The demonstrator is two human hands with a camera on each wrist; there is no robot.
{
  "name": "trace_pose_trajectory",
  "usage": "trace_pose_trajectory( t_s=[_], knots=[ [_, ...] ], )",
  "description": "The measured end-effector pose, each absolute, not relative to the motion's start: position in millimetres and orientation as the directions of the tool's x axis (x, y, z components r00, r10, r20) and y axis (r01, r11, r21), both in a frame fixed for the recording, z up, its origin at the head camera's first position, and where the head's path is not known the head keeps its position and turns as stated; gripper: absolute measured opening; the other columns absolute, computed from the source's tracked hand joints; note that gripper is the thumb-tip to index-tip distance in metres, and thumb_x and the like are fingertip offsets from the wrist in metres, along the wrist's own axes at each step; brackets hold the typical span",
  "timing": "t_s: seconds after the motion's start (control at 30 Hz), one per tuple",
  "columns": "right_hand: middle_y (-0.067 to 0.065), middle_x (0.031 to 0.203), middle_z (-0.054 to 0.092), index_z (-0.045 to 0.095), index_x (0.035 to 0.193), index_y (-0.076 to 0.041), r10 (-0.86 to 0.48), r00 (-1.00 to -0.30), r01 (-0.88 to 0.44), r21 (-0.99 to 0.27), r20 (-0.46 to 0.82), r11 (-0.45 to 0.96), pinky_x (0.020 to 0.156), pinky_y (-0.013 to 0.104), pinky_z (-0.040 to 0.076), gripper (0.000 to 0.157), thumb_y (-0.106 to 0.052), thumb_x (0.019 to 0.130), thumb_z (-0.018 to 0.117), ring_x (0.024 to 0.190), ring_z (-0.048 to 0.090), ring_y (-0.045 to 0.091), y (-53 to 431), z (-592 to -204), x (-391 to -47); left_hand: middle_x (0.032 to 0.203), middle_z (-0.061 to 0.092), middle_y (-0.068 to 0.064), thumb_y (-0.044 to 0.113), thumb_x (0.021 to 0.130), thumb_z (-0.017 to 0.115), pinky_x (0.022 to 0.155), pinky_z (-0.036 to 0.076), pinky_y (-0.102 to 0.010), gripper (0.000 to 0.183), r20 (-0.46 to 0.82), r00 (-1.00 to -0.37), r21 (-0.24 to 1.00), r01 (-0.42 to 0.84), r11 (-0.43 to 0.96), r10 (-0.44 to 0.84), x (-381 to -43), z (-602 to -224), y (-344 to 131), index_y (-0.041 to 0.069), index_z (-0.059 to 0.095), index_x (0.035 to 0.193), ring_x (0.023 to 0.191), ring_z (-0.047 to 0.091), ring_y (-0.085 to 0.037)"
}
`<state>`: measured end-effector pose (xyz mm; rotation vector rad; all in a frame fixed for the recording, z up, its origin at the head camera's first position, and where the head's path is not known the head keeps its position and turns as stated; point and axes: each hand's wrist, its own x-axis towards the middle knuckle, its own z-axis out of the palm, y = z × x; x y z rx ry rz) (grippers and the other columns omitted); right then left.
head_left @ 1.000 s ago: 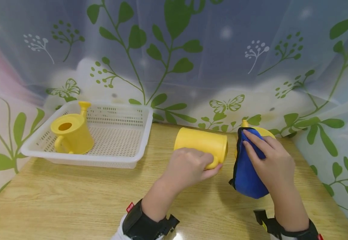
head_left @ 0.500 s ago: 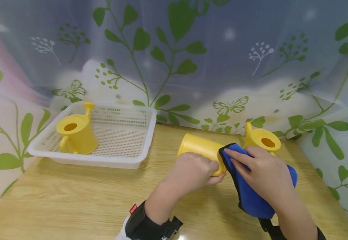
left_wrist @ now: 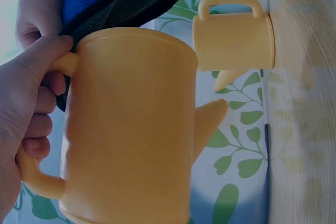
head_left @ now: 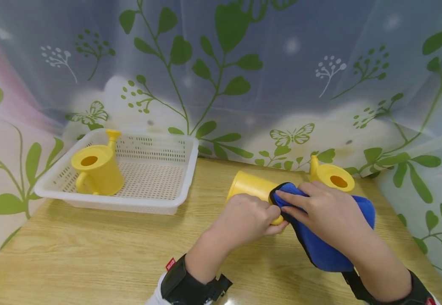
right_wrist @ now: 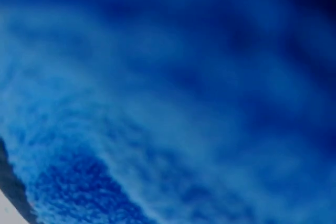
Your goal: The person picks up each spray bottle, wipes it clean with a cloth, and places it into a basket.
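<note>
Gripping the handle of a yellow watering can [head_left: 252,184], the left hand [head_left: 247,218] holds it sideways; the right hand [head_left: 329,214] is clamped on a black-edged blue cloth [head_left: 329,250] at the can's four o'clock end. A second can [head_left: 323,171] stands on the bench [head_left: 110,241], at twelve o'clock from the right hand. Toward ten o'clock, a white basket [head_left: 156,203] carries a third can [head_left: 108,178].

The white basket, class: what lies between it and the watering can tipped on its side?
Only bare wooden table shows between the basket and the tipped watering can, as seen in the head view.
</note>
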<state>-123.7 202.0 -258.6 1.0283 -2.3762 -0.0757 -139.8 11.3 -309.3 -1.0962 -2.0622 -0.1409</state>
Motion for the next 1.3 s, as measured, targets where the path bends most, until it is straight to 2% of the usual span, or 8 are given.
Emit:
trace_pose_trajectory(
  t_s=[0.13,0.3,0.4,0.53,0.7,0.87,1.13,1.3],
  knots=[
    [0.003,0.080,0.057,0.066,0.109,-0.024,-0.705,-0.580,-0.657,0.277,0.409,0.701,0.043,0.022,0.031,0.032,-0.030,0.077,0.070,0.055,0.042,0.012,198.7,-253.9,-125.7,0.044,0.029,0.011,0.047,0.085,0.057,0.040,0.013,-0.017,0.042,0.683,-0.281,-0.291,0.742,0.604,0.674,-141.0,-310.4,11.0,0.023,0.038,0.057,0.039,0.023,0.000],
    [0.006,0.096,0.063,0.066,0.109,-0.025,-0.730,-0.591,-0.662,0.310,0.343,0.682,0.050,0.029,0.045,0.029,-0.031,0.080,0.067,0.073,0.056,0.019,188.6,-246.6,-133.4,0.045,0.031,0.012,0.050,0.086,0.054,0.039,0.021,-0.016,0.041,0.691,-0.234,-0.357,0.713,0.604,0.684,-140.7,-310.4,10.7,0.023,0.041,0.058,0.040,0.028,0.000],
    [0.003,0.090,0.062,0.066,0.108,-0.025,-0.756,-0.585,-0.675,0.342,0.292,0.654,0.056,0.029,0.048,0.027,-0.032,0.082,0.066,0.075,0.054,0.017,180.0,-242.3,-138.9,0.046,0.032,0.011,0.050,0.086,0.054,0.040,0.025,-0.015,0.040,0.688,-0.222,-0.356,0.726,0.588,0.691,-138.7,-310.5,12.5,0.023,0.043,0.059,0.040,0.030,0.000],
    [-0.002,0.080,0.055,0.065,0.110,-0.028,-0.795,-0.565,-0.703,0.374,0.222,0.605,0.051,0.024,0.042,0.027,-0.027,0.083,0.066,0.069,0.048,0.013,166.3,-239.7,-145.8,0.050,0.035,0.011,0.047,0.087,0.054,0.044,0.029,-0.014,0.036,0.683,-0.190,-0.344,0.768,0.540,0.705,-136.3,-311.9,16.7,0.024,0.045,0.061,0.045,0.034,0.000],
    [-0.001,0.086,0.057,0.064,0.111,-0.032,-0.822,-0.538,-0.729,0.388,0.184,0.564,0.048,0.026,0.042,0.035,-0.017,0.079,0.068,0.078,0.052,0.016,154.3,-239.3,-153.0,0.053,0.039,0.013,0.045,0.087,0.054,0.048,0.031,-0.013,0.034,0.690,-0.159,-0.359,0.772,0.525,0.706,-137.7,-313.6,18.9,0.025,0.046,0.061,0.049,0.038,0.001],
    [0.000,0.089,0.059,0.063,0.112,-0.032,-0.835,-0.527,-0.737,0.405,0.158,0.541,0.053,0.029,0.046,0.038,-0.016,0.078,0.070,0.081,0.053,0.018,152.8,-238.0,-155.7,0.054,0.043,0.013,0.048,0.086,0.055,0.046,0.032,-0.013,0.035,0.709,-0.142,-0.370,0.759,0.536,0.691,-141.4,-313.4,15.5,0.025,0.048,0.062,0.049,0.039,0.001],
    [-0.002,0.085,0.056,0.064,0.112,-0.031,-0.834,-0.536,-0.737,0.412,0.128,0.536,0.053,0.026,0.043,0.033,-0.020,0.081,0.067,0.074,0.051,0.015,166.3,-238.5,-154.3,0.051,0.038,0.013,0.051,0.086,0.056,0.042,0.028,-0.014,0.039,0.704,-0.181,-0.314,0.788,0.530,0.687,-143.8,-314.2,13.1,0.024,0.045,0.060,0.043,0.033,0.000],
    [-0.003,0.084,0.056,0.065,0.109,-0.029,-0.818,-0.556,-0.741,0.359,0.147,0.567,0.060,0.026,0.046,0.027,-0.028,0.083,0.065,0.073,0.049,0.012,183.1,-237.7,-151.2,0.046,0.036,0.012,0.051,0.084,0.058,0.039,0.024,-0.014,0.040,0.697,-0.223,-0.295,0.778,0.555,0.682,-145.8,-312.6,10.0,0.024,0.045,0.058,0.041,0.032,0.001]
  ],
)
